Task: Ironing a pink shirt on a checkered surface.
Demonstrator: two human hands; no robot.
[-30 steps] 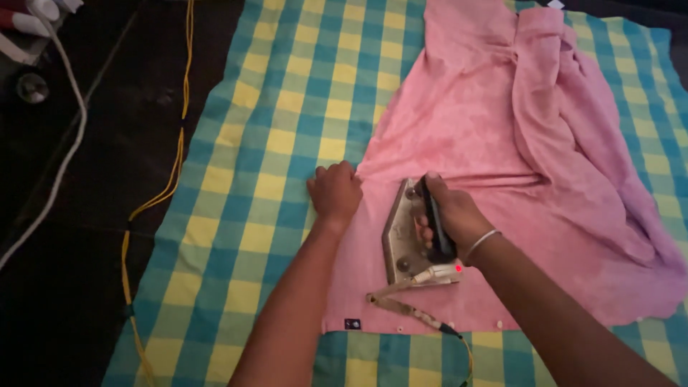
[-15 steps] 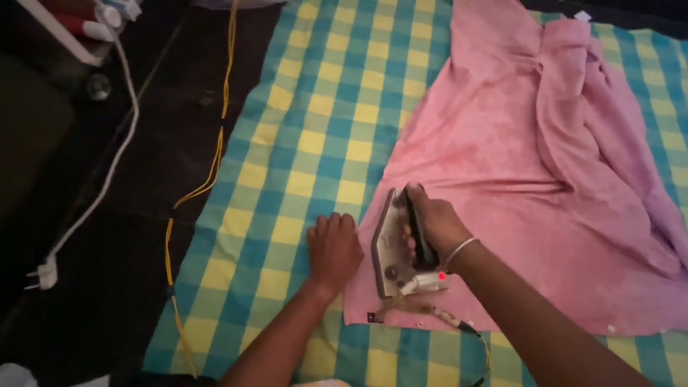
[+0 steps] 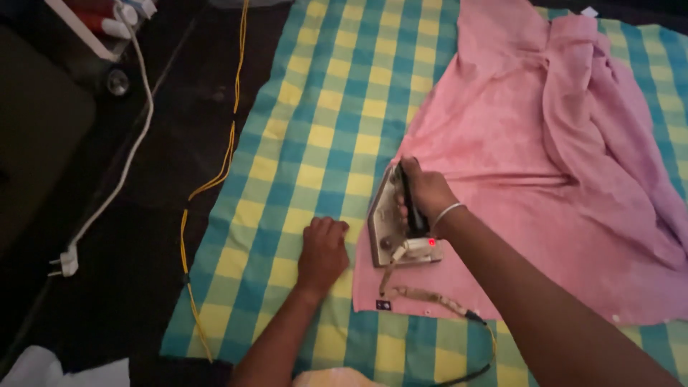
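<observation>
Covering the dark floor (image 3: 143, 179), a checked cloth (image 3: 322, 129) bears pink fabric (image 3: 516, 143).

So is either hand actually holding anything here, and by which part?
Yes: the right hand grips the iron by its dark top handle. The left hand holds nothing; it rests flat on the checked cloth.
</observation>
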